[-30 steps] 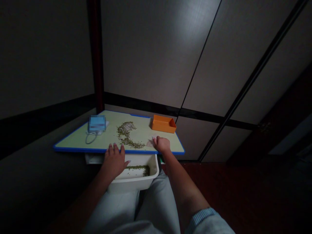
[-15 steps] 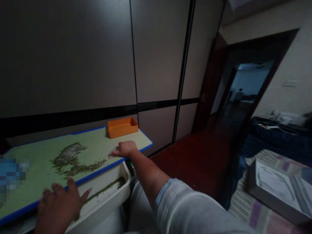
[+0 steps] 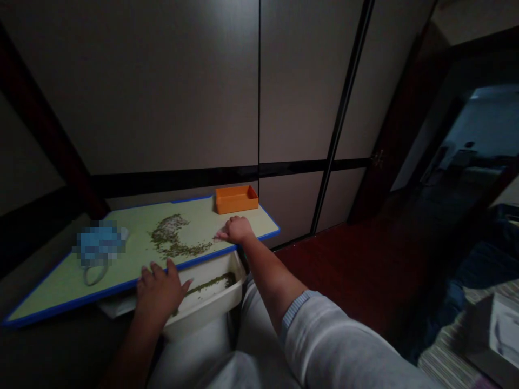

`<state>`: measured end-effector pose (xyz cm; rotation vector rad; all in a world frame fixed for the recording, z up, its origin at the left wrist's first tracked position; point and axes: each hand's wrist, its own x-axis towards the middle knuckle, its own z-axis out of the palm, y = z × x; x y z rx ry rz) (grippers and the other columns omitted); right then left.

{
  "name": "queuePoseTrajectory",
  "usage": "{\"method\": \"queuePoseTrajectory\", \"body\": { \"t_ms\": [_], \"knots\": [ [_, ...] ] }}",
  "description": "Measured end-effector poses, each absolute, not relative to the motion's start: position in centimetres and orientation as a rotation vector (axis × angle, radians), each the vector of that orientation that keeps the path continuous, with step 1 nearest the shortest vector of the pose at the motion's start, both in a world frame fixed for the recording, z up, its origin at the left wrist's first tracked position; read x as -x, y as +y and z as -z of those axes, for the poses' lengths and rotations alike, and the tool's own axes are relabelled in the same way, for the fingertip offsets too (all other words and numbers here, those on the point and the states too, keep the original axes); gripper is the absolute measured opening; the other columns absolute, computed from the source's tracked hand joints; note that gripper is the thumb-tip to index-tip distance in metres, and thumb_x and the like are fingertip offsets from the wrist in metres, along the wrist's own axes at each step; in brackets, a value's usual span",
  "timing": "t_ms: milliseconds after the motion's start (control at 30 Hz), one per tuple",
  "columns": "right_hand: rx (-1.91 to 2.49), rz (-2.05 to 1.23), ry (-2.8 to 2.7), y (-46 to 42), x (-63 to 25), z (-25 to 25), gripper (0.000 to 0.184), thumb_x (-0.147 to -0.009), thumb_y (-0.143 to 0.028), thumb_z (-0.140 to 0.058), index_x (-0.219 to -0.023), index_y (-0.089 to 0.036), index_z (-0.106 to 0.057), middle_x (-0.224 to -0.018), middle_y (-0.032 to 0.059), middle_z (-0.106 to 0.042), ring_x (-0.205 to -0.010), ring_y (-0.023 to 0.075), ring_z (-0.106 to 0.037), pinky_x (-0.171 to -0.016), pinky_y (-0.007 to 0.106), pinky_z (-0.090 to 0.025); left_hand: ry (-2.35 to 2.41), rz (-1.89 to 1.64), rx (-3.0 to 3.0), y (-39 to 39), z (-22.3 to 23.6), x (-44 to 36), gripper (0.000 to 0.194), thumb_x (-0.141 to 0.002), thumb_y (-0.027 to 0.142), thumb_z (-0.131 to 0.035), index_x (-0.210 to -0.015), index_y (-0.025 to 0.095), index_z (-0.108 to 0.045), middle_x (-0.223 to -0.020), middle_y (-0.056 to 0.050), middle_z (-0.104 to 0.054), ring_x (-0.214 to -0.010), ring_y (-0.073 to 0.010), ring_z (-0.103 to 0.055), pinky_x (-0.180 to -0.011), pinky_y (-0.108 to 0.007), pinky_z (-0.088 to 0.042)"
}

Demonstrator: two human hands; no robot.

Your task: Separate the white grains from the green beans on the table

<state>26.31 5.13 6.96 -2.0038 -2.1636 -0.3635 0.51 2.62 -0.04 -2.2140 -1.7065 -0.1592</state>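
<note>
A pale yellow-green board with a blue rim carries a curved spread of small greenish-brown bits, greyer at its far end. My right hand is closed low over the board at the tail of that spread; a pale bit shows at the fingertips, too small to name. With fingers apart, my left hand lies at the near blue edge, beside the white tub. Inside the tub, a line of green bits runs along the far side. An orange open box sits behind my right hand.
A blurred-out blue item with a pale loop lies on the board's left part. Tall grey-brown sliding doors stand right behind the board. Dark red floor stretches to a doorway, and a box rests on striped cloth at the right.
My view has turned left, so the board, tub and orange box sit farther right, and more of the board's left end shows. Both hands keep nearly the same places on the board.
</note>
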Motion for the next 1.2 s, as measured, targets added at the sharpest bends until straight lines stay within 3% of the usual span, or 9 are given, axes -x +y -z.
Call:
{"method": "queuePoseTrajectory", "body": {
  "t_ms": [400, 700, 1200],
  "knots": [
    [1.886, 0.378, -2.158, 6.5, -25.2, -6.7, 0.068, -0.094, -0.069, -0.049, -0.113, -0.008, -0.073, -0.122, 0.0194, -0.065, -0.119, 0.0301, -0.055, -0.097, 0.041, -0.042, -1.699, 0.157, 2.227, 2.4, 0.0, -0.3, 0.086, -0.084, 0.053, -0.042, -0.149, -0.001, -0.031, -0.151, -0.041, -0.039, -0.142, -0.0508, -0.039, -0.11, -0.059, -0.033],
    [2.036, 0.372, -1.896, 6.9, -25.4, -6.6, 0.058, -0.097, -0.057, -0.05, -0.115, -0.007, -0.073, -0.127, 0.0226, -0.063, -0.121, 0.0316, -0.05, -0.103, 0.045, -0.036, -1.706, 0.167, 2.239, 2.2, -0.3, -0.2, 0.085, -0.084, 0.053, -0.044, -0.149, 0.0, -0.032, -0.151, -0.04, -0.04, -0.143, -0.0499, -0.039, -0.111, -0.059, -0.034],
    [1.977, 0.348, -1.977, 9.3, -27.7, -6.6, 0.06, -0.095, -0.062, -0.054, -0.111, -0.009, -0.075, -0.123, 0.0211, -0.066, -0.121, 0.031, -0.05, -0.104, 0.044, -0.033, -1.703, 0.169, 2.208, 1.9, 0.0, -0.2, 0.082, -0.085, 0.052, -0.048, -0.149, 0.003, -0.037, -0.151, -0.036, -0.044, -0.142, -0.0472, -0.042, -0.111, -0.056, -0.034]
  ]
}}
